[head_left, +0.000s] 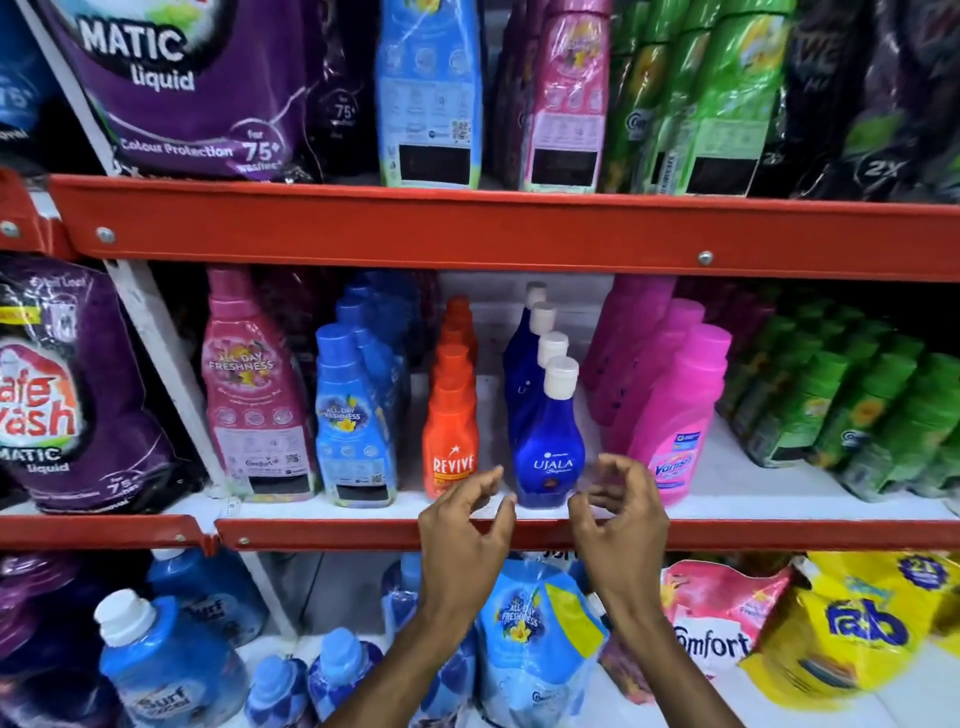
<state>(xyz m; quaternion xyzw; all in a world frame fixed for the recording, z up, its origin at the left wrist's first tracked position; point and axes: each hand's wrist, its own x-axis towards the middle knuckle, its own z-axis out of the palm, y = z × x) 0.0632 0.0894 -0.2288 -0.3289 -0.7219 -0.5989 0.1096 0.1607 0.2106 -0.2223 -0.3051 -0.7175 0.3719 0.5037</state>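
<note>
A dark blue Ujala bottle (549, 452) with a white cap stands at the front of a row on the middle shelf (779, 499). My left hand (462, 525) hovers just left of its base, fingers loosely curled, holding nothing. My right hand (618, 514) hovers just right of the base, fingers also loosely curled and empty. Neither hand touches the bottle. An orange Revive bottle (450, 441) stands to its left and a pink Vanish bottle (675, 415) to its right.
Red shelf rails (467, 228) run above and below. Blue fabric-softener bottles (353, 410), a pink one (254, 395), purple detergent pouches (67, 395) and green packs (857, 415) crowd the middle shelf. The lower shelf holds a blue pouch (535, 639), Surf bottles (161, 670) and a yellow bag (857, 623).
</note>
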